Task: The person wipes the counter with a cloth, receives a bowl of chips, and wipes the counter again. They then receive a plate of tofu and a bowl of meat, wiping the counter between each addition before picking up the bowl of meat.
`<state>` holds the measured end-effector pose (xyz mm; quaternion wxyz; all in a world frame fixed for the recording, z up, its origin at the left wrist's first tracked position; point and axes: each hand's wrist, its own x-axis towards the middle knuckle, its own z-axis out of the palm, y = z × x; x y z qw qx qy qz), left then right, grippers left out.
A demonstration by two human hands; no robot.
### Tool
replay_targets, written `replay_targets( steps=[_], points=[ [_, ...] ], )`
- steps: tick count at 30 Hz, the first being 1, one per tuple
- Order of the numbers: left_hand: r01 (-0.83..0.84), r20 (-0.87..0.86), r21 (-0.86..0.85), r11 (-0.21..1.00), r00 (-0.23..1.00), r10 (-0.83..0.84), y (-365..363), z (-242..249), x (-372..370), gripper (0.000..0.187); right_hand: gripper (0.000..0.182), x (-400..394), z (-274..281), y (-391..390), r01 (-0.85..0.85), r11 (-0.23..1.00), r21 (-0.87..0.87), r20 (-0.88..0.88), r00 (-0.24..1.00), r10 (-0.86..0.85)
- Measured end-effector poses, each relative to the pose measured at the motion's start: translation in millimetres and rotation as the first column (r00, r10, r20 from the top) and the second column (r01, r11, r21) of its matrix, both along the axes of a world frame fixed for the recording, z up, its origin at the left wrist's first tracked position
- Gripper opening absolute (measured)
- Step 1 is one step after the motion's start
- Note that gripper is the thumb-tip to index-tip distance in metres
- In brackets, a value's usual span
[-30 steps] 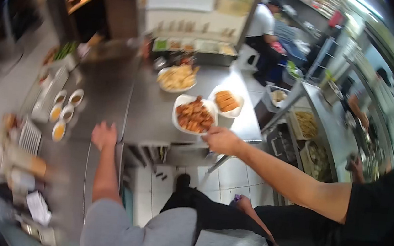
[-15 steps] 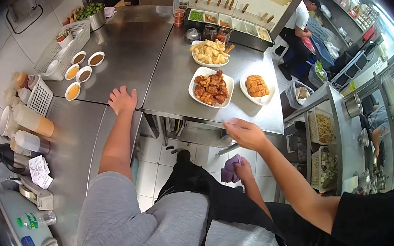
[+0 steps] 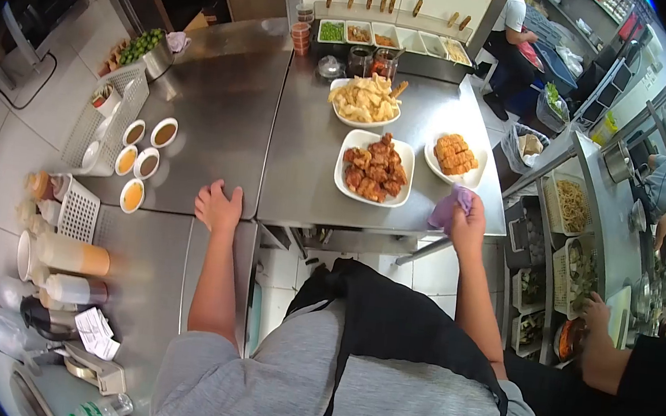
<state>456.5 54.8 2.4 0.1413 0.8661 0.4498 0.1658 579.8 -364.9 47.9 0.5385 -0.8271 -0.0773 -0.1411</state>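
Observation:
My left hand point(image 3: 218, 206) rests on the steel counter, fingers spread and holding nothing. In my right hand point(image 3: 470, 221) is a bunched purple cloth point(image 3: 448, 210), held at the front right of the steel table. Just behind it stands a white plate point(image 3: 476, 177) with a sliced, golden-brown fried piece point(image 3: 455, 153). To its left, a square white dish point(image 3: 348, 191) bears glazed brown fried chunks point(image 3: 374, 168). Farther back sits a bowl of pale crisp chips point(image 3: 365, 99). Several small sauce cups point(image 3: 132, 196) stand left of my left hand.
Topping containers point(image 3: 384, 36) line the back. On the left are a white basket point(image 3: 81, 212), a squeeze bottle point(image 3: 72, 254) and a pot of green limes point(image 3: 154, 55). Another person's hand point(image 3: 596, 314) is at the right, near shelves of food baskets point(image 3: 565, 204). Someone else works at the back right.
My right hand has risen with the purple cloth from below the table edge to the table near the plate. The other person's arm has withdrawn to the right. The view has shifted slightly.

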Motion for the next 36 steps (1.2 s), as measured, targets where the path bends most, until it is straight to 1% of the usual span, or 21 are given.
replay_targets(
  steps=[2,4,5,6,7,8,10,11,12,13,15,19,21,23,24,25,26,27,29,33,36],
  points=[
    [-0.004,0.096,-0.112,0.994,0.995,0.015,-1,-4,13,0.046,0.028,10,-13,15,-0.063,0.971,-0.23,0.086,0.993,0.085],
    [0.24,0.207,-0.002,0.971,0.95,-0.234,-18,0,33,0.043,0.029,8,-30,33,-0.079,0.818,-0.57,0.068,0.987,0.143],
    [0.439,0.378,-0.179,0.881,0.857,-0.35,-26,-12,49,0.044,0.029,5,-34,42,-0.031,0.797,-0.603,0.097,0.989,0.112],
    [0.625,0.555,-0.311,0.716,0.731,-0.397,-36,-25,65,0.045,0.028,0,-33,54,0.015,0.771,-0.637,0.123,0.989,0.082],
    [0.621,0.538,-0.585,0.521,0.778,-0.324,-57,-5,73,0.048,0.028,-3,-33,60,0.06,0.74,-0.67,0.149,0.987,0.054],
    [0.555,0.497,-0.789,0.263,0.828,-0.259,-78,17,79,0.051,0.023,7,-42,58,0.002,0.766,-0.643,0.104,0.991,0.085],
    [0.539,0.441,-0.816,0.209,0.815,-0.377,-101,16,93,0.056,0.019,23,-48,63,-0.054,0.979,-0.197,-0.213,0.977,0.011],
    [0.556,0.454,-0.806,0.201,0.799,-0.394,-107,18,99,0.055,0.018,32,-53,64,-0.011,0.999,0.05,-0.366,0.93,0.029],
    [0.568,0.462,-0.8,0.19,0.787,-0.408,-114,21,100,0.055,0.02,42,-66,64,0.06,0.992,0.115,-0.327,0.945,-0.019],
    [0.577,0.468,-0.797,0.181,0.778,-0.42,-120,22,100,0.054,0.022,45,-59,68,0.121,0.908,0.4,-0.415,0.907,0.062],
    [0.586,0.496,-0.798,0.138,0.77,-0.401,-123,21,104,0.052,0.026,50,-43,78,0.293,0.501,0.814,-0.474,0.834,0.282],
    [0.523,0.465,-0.851,0.046,0.792,-0.396,-112,21,104,0.052,0.03,60,-27,91,0.239,0.413,0.879,-0.43,0.772,0.468],
    [0.572,0.54,-0.82,-0.016,0.765,-0.35,-109,18,101,0.05,0.042,72,-26,94,0.196,0.307,0.931,-0.362,0.585,0.726],
    [0.684,0.674,-0.725,-0.074,0.684,-0.278,-111,11,93,0.047,0.053,79,-9,102,0.172,0.193,0.966,-0.24,0.317,0.918],
    [0.727,0.683,-0.687,0.007,0.648,-0.336,-111,9,93,0.046,0.066,86,-33,105,0.178,-0.087,0.98,0.049,0.207,0.977],
    [0.772,0.689,-0.628,0.097,0.61,-0.391,-112,4,91,0.045,0.068,94,-47,116,0.301,-0.124,0.946,0.083,0.147,0.986],
    [0.761,0.693,-0.645,0.067,0.62,-0.368,-109,-11,92,0.046,0.065,92,-31,128,0.309,0.387,0.869,-0.439,0.119,0.891],
    [0.799,0.703,-0.574,0.179,0.593,-0.392,-108,-31,90,0.047,0.065,92,-33,138,0.238,0.427,0.872,-0.461,0.115,0.88],
    [0.724,0.593,-0.519,0.454,0.688,-0.42,-105,-28,83,0.051,0.065,89,-29,154,0.101,0.385,0.918,-0.394,0.099,0.914],
    [0.738,0.682,-0.474,0.48,0.653,-0.33,-95,-43,70,0.052,0.064,81,-14,165,-0.12,0.37,0.921,-0.366,0.057,0.929],
    [0.666,0.668,-0.62,0.414,0.725,-0.166,-91,3,57,0.051,0.064,72,-10,165,-0.2,0.355,0.913,-0.358,0.024,0.933]
  ],
)
